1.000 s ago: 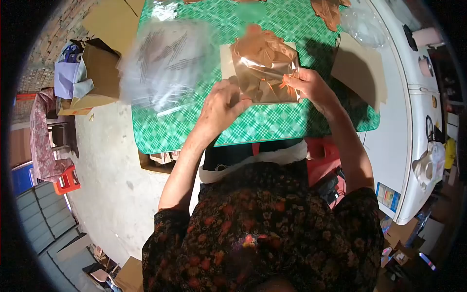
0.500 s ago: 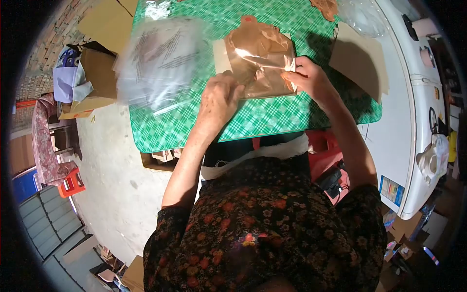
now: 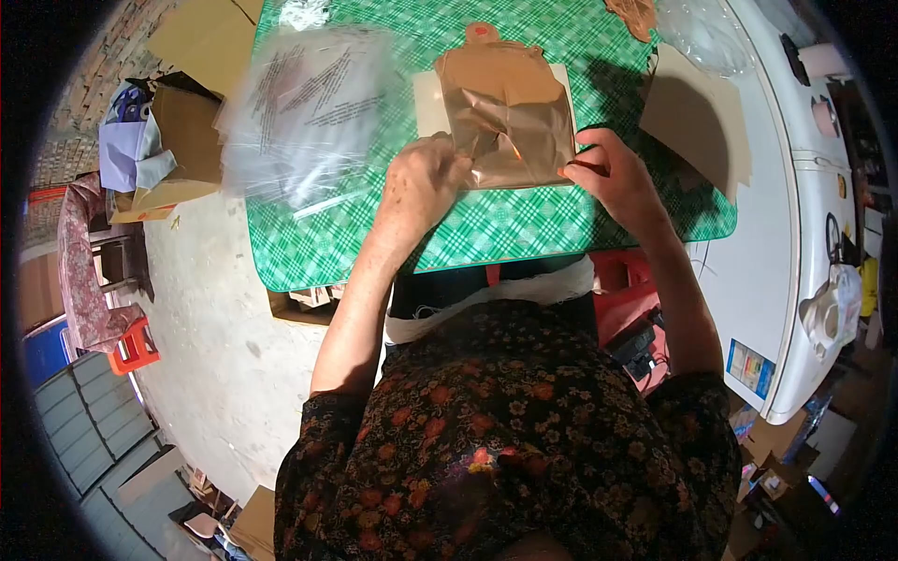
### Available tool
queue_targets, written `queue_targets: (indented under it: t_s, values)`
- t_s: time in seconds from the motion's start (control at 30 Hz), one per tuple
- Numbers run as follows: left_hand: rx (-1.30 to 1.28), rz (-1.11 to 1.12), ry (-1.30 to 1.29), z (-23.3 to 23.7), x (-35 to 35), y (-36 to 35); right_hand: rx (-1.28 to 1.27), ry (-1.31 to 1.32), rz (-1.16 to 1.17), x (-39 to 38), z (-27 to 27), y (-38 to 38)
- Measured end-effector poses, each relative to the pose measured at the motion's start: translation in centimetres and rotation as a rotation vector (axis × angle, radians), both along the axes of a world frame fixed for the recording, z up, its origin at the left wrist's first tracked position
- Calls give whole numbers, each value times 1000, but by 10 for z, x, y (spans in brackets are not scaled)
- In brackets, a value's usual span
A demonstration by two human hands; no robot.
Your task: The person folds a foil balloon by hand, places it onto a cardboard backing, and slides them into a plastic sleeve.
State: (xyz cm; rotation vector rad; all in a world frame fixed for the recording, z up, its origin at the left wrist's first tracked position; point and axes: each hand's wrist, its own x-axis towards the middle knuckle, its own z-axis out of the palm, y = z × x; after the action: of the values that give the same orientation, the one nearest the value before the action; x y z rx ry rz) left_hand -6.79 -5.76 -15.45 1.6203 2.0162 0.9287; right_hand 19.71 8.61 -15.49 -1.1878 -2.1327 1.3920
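Note:
A shiny brown plastic sheet or bag [image 3: 510, 117] lies on the green checked tablecloth [image 3: 505, 229], over a cream card [image 3: 430, 105] whose edges show at both sides. A tab with a red mark [image 3: 482, 34] sticks out at its top. My left hand [image 3: 421, 187] is closed at the lower left corner, its fingertips pinching the brown plastic. At the lower right edge, my right hand [image 3: 613, 178] has thumb and forefinger curled around a gap, with the thumb tip against the plastic's edge.
A stack of clear printed plastic bags [image 3: 313, 112] lies left on the table. Cream cards [image 3: 697, 117] are at the right, below clear plastic [image 3: 706, 37]. An open cardboard box [image 3: 192, 140] stands left of the table, and a white appliance [image 3: 814, 234] on the right.
My right hand has moved slightly down and right, its fingers parting from the plastic's side. The brown plastic now lies flatter and straighter over the card.

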Motion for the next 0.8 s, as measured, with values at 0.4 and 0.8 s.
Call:
queue_targets:
  t_s: [0.4,0.8]
  values:
    - [-57,13,-49,3,2,1,188,-123,72,-8,4,-2]
    - [-25,19,38,5,6,3,219,-163,24,-15,7,-7]
